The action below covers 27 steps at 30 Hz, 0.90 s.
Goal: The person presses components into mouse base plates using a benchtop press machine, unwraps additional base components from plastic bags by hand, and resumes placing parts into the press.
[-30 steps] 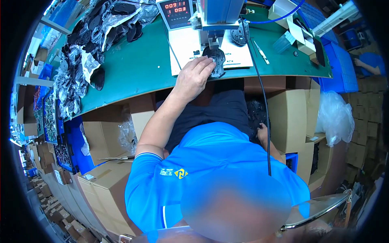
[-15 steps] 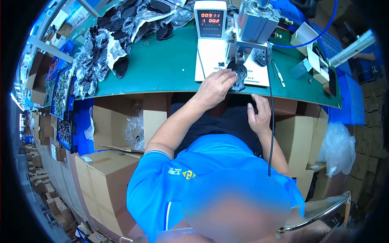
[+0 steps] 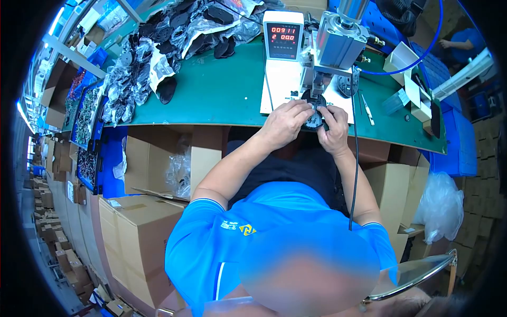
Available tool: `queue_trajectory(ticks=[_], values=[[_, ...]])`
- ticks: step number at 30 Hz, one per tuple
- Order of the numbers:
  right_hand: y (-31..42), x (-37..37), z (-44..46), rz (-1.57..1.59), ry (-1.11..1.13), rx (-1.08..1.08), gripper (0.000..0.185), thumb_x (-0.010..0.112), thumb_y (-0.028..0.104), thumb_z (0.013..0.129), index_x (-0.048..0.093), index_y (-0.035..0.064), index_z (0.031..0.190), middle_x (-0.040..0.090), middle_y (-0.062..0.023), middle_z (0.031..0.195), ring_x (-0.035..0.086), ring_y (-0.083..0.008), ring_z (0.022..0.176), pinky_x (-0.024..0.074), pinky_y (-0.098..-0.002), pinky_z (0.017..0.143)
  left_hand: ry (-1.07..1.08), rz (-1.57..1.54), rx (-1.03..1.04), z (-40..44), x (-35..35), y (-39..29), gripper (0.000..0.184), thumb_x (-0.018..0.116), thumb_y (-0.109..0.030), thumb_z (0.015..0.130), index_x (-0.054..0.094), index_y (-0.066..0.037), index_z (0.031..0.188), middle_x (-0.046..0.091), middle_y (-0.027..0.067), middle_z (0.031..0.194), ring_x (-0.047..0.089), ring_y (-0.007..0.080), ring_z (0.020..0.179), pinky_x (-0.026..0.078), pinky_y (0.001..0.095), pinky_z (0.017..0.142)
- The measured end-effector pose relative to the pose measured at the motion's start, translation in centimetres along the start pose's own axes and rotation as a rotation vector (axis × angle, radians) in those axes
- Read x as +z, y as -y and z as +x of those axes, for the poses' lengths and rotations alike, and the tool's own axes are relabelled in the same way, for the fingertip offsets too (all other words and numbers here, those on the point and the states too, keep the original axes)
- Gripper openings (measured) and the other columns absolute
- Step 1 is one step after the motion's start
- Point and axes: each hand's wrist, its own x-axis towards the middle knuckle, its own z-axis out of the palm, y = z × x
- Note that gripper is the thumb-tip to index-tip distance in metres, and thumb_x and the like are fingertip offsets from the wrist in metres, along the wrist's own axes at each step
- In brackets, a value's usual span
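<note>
A black oval plastic part [image 3: 315, 119], shaped like a computer-mouse shell, lies below the head of a small press [image 3: 340, 39] at the front of its white base plate [image 3: 280, 100]. My left hand [image 3: 285, 124] has its fingers closed on the part's left side, thumb side towards it. From the right, my right hand [image 3: 334, 132] pinches the opposite edge. The fingers hide some of the part. Another black shell-like part [image 3: 346, 85] sits right of the press head. A counter box [image 3: 284, 36] with red digits stands left of the press.
Crumpled plastic bags with black pieces [image 3: 142, 68] cover the left of the green table [image 3: 222, 95]. A white-handled tool [image 3: 368, 111] and small open boxes [image 3: 404, 63] lie right. A black cable [image 3: 355, 174] hangs beside my right arm. Cardboard boxes [image 3: 140, 227] stand below.
My right hand has moved up to the black part and closed on its right edge. The left hand stays on the part. The counter's lower digits have changed. The whole view has shifted slightly.
</note>
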Motion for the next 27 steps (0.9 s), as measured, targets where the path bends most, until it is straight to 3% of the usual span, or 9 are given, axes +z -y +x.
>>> queue_trajectory(ticks=[4, 6, 9, 11, 12, 14, 16, 24, 27], values=[[-0.3, 0.5, -0.1, -0.004, -0.022, 0.006, 0.057, 0.078, 0.003, 0.069, 0.079, 0.0062, 0.126, 0.069, -0.0165, 0.118, 0.068, -0.0389, 0.112, 0.0525, -0.0502, 0.102, 0.031, -0.021, 0.009, 0.4, -1.1, 0.3, 0.056, 0.070, 0.010, 0.077, 0.074, -0.002, 0.132, 0.075, 0.0171, 0.136, 0.072, 0.0394, 0.130, 0.060, 0.0493, 0.113], [-0.3, 0.5, -0.1, -0.003, -0.034, 0.012, 0.057, 0.078, 0.003, 0.069, 0.079, 0.0065, 0.125, 0.069, -0.0163, 0.118, 0.068, -0.0388, 0.113, 0.0525, -0.0501, 0.102, 0.049, -0.255, 0.000, 0.6, -2.8, 1.4, 0.055, 0.069, 0.009, 0.078, 0.074, -0.002, 0.132, 0.074, 0.0186, 0.137, 0.071, 0.0402, 0.131, 0.059, 0.0492, 0.114], [-0.3, 0.6, -0.1, -0.006, -0.035, 0.023, 0.056, 0.078, 0.004, 0.069, 0.080, 0.0076, 0.124, 0.069, -0.0157, 0.118, 0.068, -0.0387, 0.113, 0.0523, -0.0500, 0.102, -0.104, -0.055, -0.285, 0.3, -4.5, 6.5, 0.039, 0.074, -0.005, 0.089, 0.077, -0.004, 0.128, 0.077, 0.0194, 0.131, 0.072, 0.0392, 0.122, 0.060, 0.0475, 0.107], [-0.4, 0.7, -0.2, 0.003, -0.045, 0.028, 0.055, 0.077, 0.004, 0.069, 0.080, 0.0086, 0.124, 0.070, -0.0148, 0.117, 0.068, -0.0384, 0.113, 0.0522, -0.0499, 0.103, -0.179, 0.217, -0.324, 0.6, -4.9, 13.2, 0.037, 0.076, -0.015, 0.095, 0.077, -0.005, 0.130, 0.076, 0.0197, 0.128, 0.070, 0.0397, 0.124, 0.057, 0.0498, 0.110], [-0.3, 0.8, -0.3, 0.004, -0.045, 0.027, 0.055, 0.077, 0.004, 0.069, 0.080, 0.0086, 0.124, 0.070, -0.0148, 0.117, 0.068, -0.0384, 0.113, 0.0522, -0.0499, 0.103, -0.114, 0.371, -0.484, 0.9, -5.1, 16.0, 0.042, 0.076, -0.021, 0.097, 0.076, -0.006, 0.135, 0.074, 0.0200, 0.132, 0.067, 0.0407, 0.128, 0.055, 0.0507, 0.112], [-0.3, 0.8, -0.1, 0.006, -0.058, 0.023, 0.055, 0.077, 0.004, 0.069, 0.080, 0.0091, 0.123, 0.070, -0.0142, 0.117, 0.068, -0.0380, 0.113, 0.0522, -0.0497, 0.103, -0.017, 0.524, -0.550, 1.4, -6.1, 20.7, 0.051, 0.078, -0.029, 0.099, 0.073, -0.007, 0.145, 0.070, 0.0196, 0.135, 0.065, 0.0405, 0.127, 0.055, 0.0521, 0.109], [-0.3, 0.8, 0.0, 0.002, -0.056, 0.024, 0.054, 0.078, 0.004, 0.069, 0.080, 0.0089, 0.123, 0.070, -0.0142, 0.117, 0.068, -0.0379, 0.113, 0.0522, -0.0496, 0.103, 0.045, 0.672, -0.594, 2.1, -6.8, 22.5, 0.048, 0.078, -0.033, 0.099, 0.076, -0.006, 0.139, 0.070, 0.0184, 0.131, 0.065, 0.0388, 0.127, 0.056, 0.0522, 0.107], [0.0, 0.6, 0.0, 0.010, -0.063, 0.038, 0.049, 0.078, 0.006, 0.071, 0.081, 0.0078, 0.120, 0.070, -0.0140, 0.115, 0.068, -0.0376, 0.111, 0.0526, -0.0489, 0.101, 0.102, 0.713, -0.593, -0.8, -6.4, 21.4, 0.026, 0.079, -0.027, 0.096, 0.081, -0.008, 0.113, 0.070, 0.0162, 0.130, 0.064, 0.0381, 0.127, 0.053, 0.0529, 0.106], [0.1, 0.5, 0.2, 0.011, -0.056, 0.031, 0.049, 0.078, 0.007, 0.071, 0.081, 0.0076, 0.120, 0.070, -0.0141, 0.114, 0.068, -0.0376, 0.110, 0.0527, -0.0488, 0.101, -0.069, 0.603, -0.387, -3.6, -6.1, 18.2, 0.015, 0.081, -0.016, 0.096, 0.071, -0.006, 0.101, 0.071, 0.0185, 0.140, 0.064, 0.0409, 0.133, 0.052, 0.0541, 0.108]])
